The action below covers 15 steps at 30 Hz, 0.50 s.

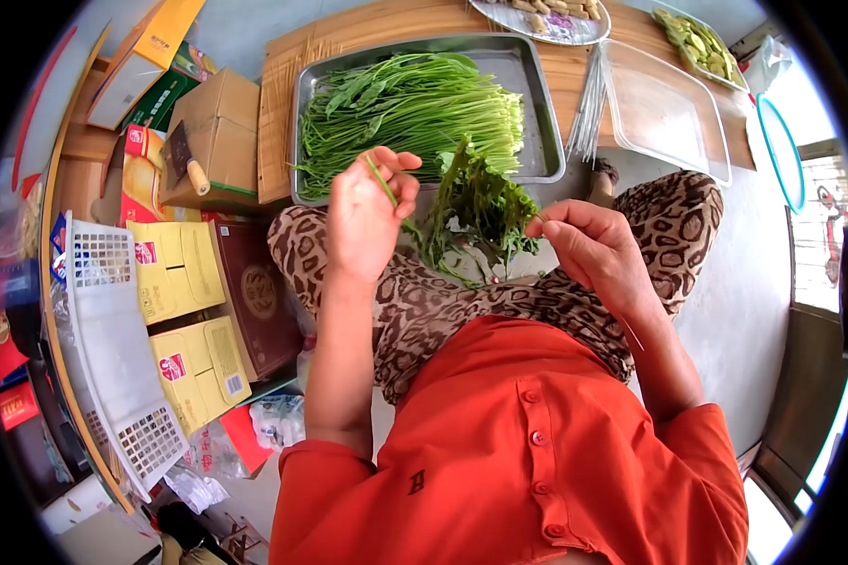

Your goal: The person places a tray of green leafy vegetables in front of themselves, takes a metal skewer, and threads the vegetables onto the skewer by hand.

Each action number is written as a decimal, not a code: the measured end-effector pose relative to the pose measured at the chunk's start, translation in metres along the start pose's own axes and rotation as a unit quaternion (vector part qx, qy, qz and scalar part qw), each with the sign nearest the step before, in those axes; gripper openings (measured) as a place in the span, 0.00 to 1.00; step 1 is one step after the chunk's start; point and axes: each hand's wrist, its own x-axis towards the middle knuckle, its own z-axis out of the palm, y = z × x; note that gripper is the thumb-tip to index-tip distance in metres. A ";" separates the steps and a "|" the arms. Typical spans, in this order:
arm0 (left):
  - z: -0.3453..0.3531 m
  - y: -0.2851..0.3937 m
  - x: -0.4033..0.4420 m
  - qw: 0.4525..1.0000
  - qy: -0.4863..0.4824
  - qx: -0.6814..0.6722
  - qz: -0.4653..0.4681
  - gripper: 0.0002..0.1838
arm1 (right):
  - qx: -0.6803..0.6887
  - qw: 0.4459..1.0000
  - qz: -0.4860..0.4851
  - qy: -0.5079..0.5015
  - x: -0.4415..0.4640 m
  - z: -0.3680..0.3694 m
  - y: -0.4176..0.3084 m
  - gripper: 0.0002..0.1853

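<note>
My left hand [361, 221] is raised palm up, fingers curled around a short green stem [382, 181]. My right hand [594, 247] pinches a thin metal skewer [634, 334], whose end sticks out below the wrist. Against its fingertips hangs a clump of dark leafy greens [485, 202]; how they sit on the skewer is hidden. Just beyond both hands, a metal tray [544, 113] holds a thick pile of long-stemmed green vegetables [405, 113], leaves to the left and cut stems to the right.
Loose metal skewers [589, 104] lie beside a clear plastic container [669, 108] on the wooden table [278, 113]. Behind are a plate of skewered food [542, 21] and a tray of green slices [702, 47]. Boxes [184, 273] and a white basket [113, 311] stand left.
</note>
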 end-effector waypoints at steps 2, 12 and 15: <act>0.000 -0.007 0.004 0.999 0.027 0.006 0.019 0.10 | -0.004 1.000 -0.006 -0.003 0.002 0.003 0.003 0.11; 0.016 -0.012 0.011 0.991 0.070 0.111 0.031 0.13 | 0.023 0.999 0.002 -0.028 0.000 0.005 0.005 0.11; 0.016 -0.009 0.013 0.993 0.056 0.103 0.025 0.16 | 0.019 1.000 0.000 -0.023 0.001 0.006 0.007 0.11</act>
